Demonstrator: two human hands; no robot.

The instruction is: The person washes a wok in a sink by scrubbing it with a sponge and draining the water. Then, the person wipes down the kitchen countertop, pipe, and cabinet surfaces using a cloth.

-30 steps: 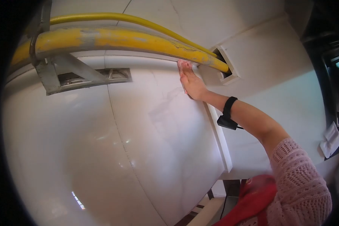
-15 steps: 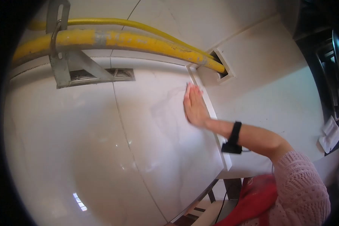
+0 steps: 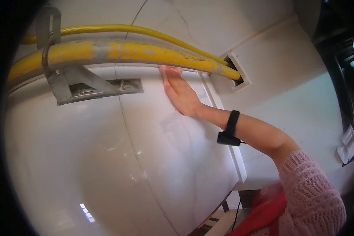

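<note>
My right hand (image 3: 179, 92) reaches in from the lower right and presses on the glossy white tiled surface (image 3: 157, 129), just below the thick yellow pipe (image 3: 145, 52). Its fingers are together and point up and left. A thin, pale pinkish edge shows beside the fingers; what lies under them is mostly hidden. A black strap with a small box (image 3: 230, 135) is round the wrist. My left hand is out of view.
A thinner yellow hose (image 3: 118, 28) runs above the pipe, and both enter a framed wall opening (image 3: 242, 80). A metal bracket (image 3: 61, 88) holds the pipe beside a recessed vent (image 3: 129, 85). White paper (image 3: 348, 144) lies at the right.
My right hand first slid down along the surface's right edge, then moved up and left to just under the pipe. The view has shifted slightly.
</note>
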